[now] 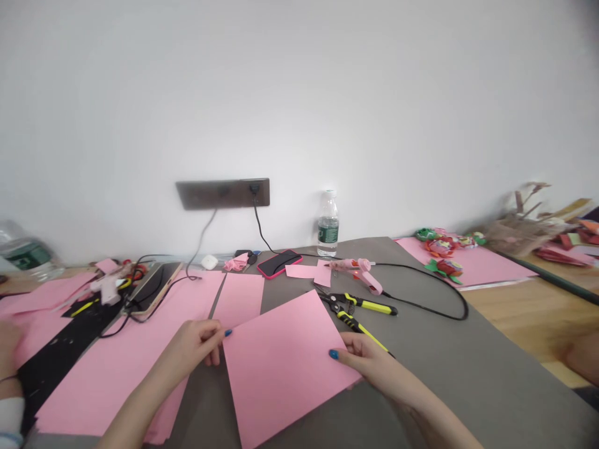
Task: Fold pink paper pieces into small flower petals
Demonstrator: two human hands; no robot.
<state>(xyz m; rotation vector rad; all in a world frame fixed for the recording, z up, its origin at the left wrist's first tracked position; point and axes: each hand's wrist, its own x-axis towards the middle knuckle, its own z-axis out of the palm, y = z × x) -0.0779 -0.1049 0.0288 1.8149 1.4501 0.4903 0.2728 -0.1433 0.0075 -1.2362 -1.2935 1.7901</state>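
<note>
A flat sheet of pink paper [290, 368] is held tilted above the grey table mat [430, 374]. My left hand [201, 343] pinches its upper left corner between thumb and fingers. At the right edge, my right hand [362, 362] grips the sheet with the thumb on top and the fingers underneath, mostly hidden. Just beyond the sheet lie pliers with yellow and black handles [372, 305]. A pink glue gun [358, 268] rests behind them, its nozzle over small pink paper pieces [301, 271].
Large pink sheets [121, 362] lie to the left, with a phone [156, 287] on them. A pink-cased phone [279, 264] and a water bottle [328, 224] stand near the wall. Paper flowers [442, 249] sit at right. Other people's arms show at both edges. The glue gun's black cable [435, 305] loops rightward.
</note>
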